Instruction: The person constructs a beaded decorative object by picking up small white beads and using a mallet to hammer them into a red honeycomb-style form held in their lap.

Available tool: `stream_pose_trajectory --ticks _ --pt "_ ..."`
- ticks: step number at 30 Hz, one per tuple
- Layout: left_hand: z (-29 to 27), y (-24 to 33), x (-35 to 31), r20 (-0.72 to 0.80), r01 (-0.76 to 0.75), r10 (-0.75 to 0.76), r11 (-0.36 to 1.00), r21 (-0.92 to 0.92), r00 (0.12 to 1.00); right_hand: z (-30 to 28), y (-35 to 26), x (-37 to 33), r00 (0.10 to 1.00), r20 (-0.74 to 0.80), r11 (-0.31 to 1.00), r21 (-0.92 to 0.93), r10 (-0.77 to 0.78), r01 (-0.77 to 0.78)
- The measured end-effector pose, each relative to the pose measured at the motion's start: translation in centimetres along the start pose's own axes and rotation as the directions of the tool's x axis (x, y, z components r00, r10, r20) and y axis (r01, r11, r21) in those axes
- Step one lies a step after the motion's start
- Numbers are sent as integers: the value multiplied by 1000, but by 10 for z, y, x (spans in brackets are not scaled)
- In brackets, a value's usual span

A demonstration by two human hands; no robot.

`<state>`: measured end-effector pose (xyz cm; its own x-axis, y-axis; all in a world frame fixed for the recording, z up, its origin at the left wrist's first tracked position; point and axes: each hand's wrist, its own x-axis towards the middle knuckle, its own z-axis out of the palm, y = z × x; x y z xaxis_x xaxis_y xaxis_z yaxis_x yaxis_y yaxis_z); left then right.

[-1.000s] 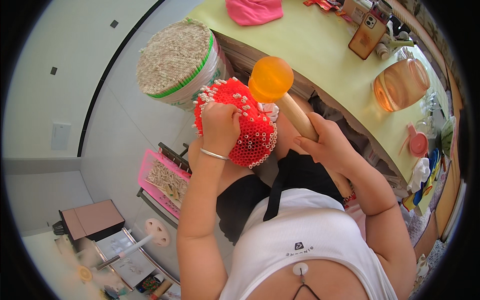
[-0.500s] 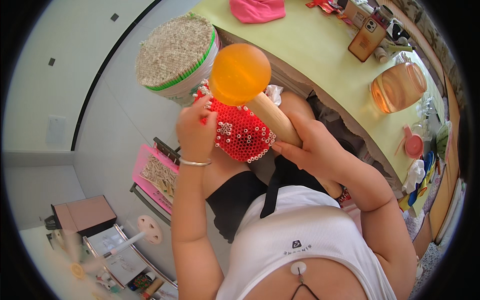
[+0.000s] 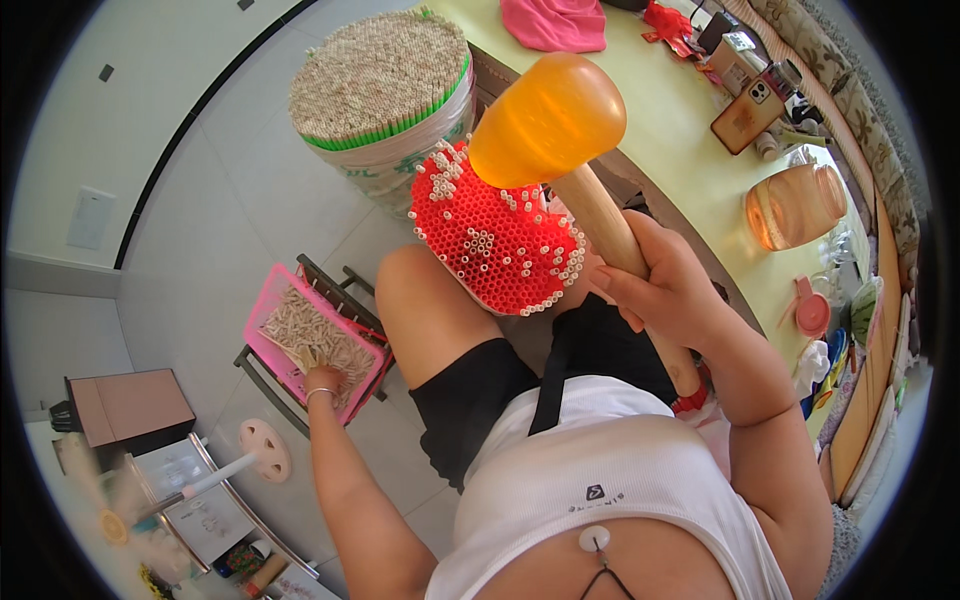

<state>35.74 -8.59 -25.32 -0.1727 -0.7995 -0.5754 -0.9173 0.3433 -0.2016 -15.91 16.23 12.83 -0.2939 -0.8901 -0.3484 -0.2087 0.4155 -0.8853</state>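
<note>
My right hand (image 3: 660,268) is wrapped round the wooden handle of a mallet (image 3: 555,118) with a bulbous, translucent orange head. The head hangs over the far edge of a red honeycomb-like block (image 3: 462,268). Many of its holes are bare; short white tubular pegs stand in others, mostly along the rim and in small clusters. This block sits over my lap, just beyond my knees. Down to the left, my left hand (image 3: 326,380) reaches into a pink basket (image 3: 262,338) of loose pale pegs (image 3: 318,332). Its fingers are partly hidden among them.
A tall container (image 3: 385,165) packed with pale sticks and banded green stands beyond the block. On the yellow-green table (image 3: 690,190) at right are a phone (image 3: 750,115), a jar of amber liquid (image 3: 795,207) and a pink cup (image 3: 812,308). A dark stand (image 3: 265,390) supports the basket.
My left hand has left the red block and gone down left into the pink basket. The mallet has shifted right and its head has turned. The whole view has shifted slightly.
</note>
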Motion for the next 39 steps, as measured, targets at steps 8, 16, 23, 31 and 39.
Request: stream_pose_trajectory --ticks 8,16,23,31,39 --pt "17 11 18 93 -190 173 956 225 981 16 8 21 990 65 983 -140 127 -117" --pt "-47 34 -15 -311 171 -392 816 -553 866 19 35 31 970 102 969 -137 219 -205" --pt "-185 120 -82 -529 -574 -421 25 -818 736 -1 15 10 995 33 962 257 91 -96" --pt "-298 304 -149 -873 -865 140 278 -418 467 -14 49 -3 987 -59 962 242 147 -129" --pt "-321 348 -112 -867 -918 460 396 6 192 -31 70 -13 983 -109 925 366 149 -100"
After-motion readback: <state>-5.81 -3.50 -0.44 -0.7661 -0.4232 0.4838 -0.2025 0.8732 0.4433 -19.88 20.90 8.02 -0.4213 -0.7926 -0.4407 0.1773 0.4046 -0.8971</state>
